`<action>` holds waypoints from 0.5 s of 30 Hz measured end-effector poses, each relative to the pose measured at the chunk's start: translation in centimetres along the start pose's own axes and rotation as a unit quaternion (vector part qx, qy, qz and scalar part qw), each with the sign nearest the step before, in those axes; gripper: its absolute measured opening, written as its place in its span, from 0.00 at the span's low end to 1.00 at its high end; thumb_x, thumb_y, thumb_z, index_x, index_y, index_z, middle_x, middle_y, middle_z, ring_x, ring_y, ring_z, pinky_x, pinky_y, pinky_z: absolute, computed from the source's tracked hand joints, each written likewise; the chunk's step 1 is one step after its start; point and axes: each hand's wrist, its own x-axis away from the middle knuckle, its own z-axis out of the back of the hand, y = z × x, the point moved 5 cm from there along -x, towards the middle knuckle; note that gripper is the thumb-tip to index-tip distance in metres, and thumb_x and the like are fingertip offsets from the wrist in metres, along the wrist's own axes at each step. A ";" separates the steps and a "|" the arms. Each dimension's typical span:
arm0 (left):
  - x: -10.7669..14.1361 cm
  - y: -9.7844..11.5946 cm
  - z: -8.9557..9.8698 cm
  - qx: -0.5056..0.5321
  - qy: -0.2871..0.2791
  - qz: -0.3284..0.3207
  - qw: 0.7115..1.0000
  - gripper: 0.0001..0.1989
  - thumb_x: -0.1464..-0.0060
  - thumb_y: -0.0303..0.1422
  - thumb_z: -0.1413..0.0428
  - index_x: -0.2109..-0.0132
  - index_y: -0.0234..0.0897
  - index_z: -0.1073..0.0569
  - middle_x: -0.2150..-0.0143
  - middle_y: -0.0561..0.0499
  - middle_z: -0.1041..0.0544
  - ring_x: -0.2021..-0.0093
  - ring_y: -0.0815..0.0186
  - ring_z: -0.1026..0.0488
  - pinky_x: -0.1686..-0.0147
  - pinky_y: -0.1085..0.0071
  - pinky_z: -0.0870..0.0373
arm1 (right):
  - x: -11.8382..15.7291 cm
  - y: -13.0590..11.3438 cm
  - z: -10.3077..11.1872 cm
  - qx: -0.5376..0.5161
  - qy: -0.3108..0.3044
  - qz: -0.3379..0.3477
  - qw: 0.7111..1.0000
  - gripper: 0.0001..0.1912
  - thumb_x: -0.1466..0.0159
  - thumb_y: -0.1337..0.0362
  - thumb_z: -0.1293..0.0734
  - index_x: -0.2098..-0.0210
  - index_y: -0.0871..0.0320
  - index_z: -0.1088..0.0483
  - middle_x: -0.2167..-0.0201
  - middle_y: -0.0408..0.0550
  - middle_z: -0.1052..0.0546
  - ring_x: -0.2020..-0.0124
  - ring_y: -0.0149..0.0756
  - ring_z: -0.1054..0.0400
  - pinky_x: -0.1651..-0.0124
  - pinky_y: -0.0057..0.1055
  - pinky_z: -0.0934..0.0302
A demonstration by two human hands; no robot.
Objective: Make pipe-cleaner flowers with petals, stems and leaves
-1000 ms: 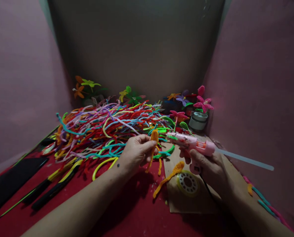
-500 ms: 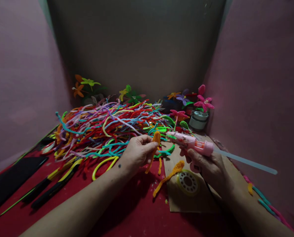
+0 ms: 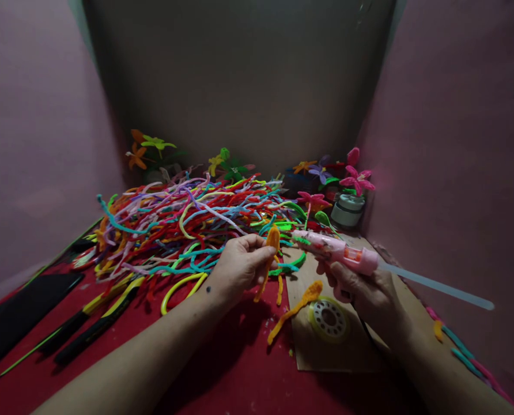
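Near the middle, my left hand [image 3: 242, 265] pinches an orange pipe-cleaner piece [image 3: 273, 237], its rounded loop upright above my fingers and its tails hanging below. My right hand [image 3: 361, 288] is wrapped round the handle of a pink glue gun [image 3: 335, 249]. The gun's nozzle points left, a short gap from the orange piece, and a long clear glue stick [image 3: 438, 286] sticks out of its back end. Below them, another orange piece [image 3: 298, 311] lies partly on a wooden board [image 3: 309, 357], beside a tape roll [image 3: 328, 319].
A big heap of coloured pipe cleaners [image 3: 188, 216] covers the table's back left. Black-and-yellow pliers [image 3: 97, 323], yellow-handled scissors [image 3: 166, 297] and a black flat object [image 3: 23, 311] lie at left. Fuzzy flowers [image 3: 357, 180] and a small white pot [image 3: 347, 210] stand behind.
The glue gun in my right hand has shifted slightly right and tilted a little. My left hand and its orange piece have hardly moved.
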 end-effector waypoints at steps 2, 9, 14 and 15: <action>0.0 0.0 -0.1 -0.003 -0.003 0.001 1.000 0.06 0.53 0.31 0.44 0.74 0.33 0.32 0.82 0.55 0.30 0.88 0.79 0.43 0.88 0.80 0.51 | 0.1 0.1 0.1 0.006 -0.003 0.006 1.000 0.13 0.45 0.54 0.34 0.68 0.56 0.26 0.80 0.45 0.32 0.81 0.31 0.44 0.82 0.28 0.50; 0.2 0.1 -0.1 -0.001 0.002 0.001 1.000 0.06 0.53 0.30 0.44 0.74 0.33 0.33 0.82 0.55 0.31 0.88 0.79 0.43 0.88 0.80 0.51 | 0.0 -1.0 -0.4 0.031 -0.012 0.037 0.999 0.18 0.44 0.54 0.35 0.57 0.54 0.27 0.76 0.45 0.30 0.80 0.30 0.45 0.82 0.27 0.48; 0.0 0.0 0.0 -0.010 0.000 -0.003 1.000 0.06 0.53 0.31 0.44 0.72 0.33 0.32 0.79 0.52 0.28 0.88 0.79 0.42 0.88 0.81 0.50 | 0.0 -1.7 -0.6 0.038 -0.018 0.058 0.997 0.17 0.43 0.56 0.35 0.57 0.55 0.26 0.78 0.44 0.30 0.81 0.29 0.44 0.83 0.25 0.49; 0.0 0.0 0.0 -0.011 0.001 -0.004 1.000 0.06 0.53 0.31 0.44 0.72 0.32 0.32 0.79 0.52 0.28 0.88 0.79 0.43 0.88 0.81 0.50 | 0.0 -1.8 -0.6 0.043 -0.021 0.063 0.997 0.17 0.43 0.56 0.35 0.57 0.55 0.26 0.79 0.44 0.30 0.82 0.29 0.44 0.84 0.25 0.49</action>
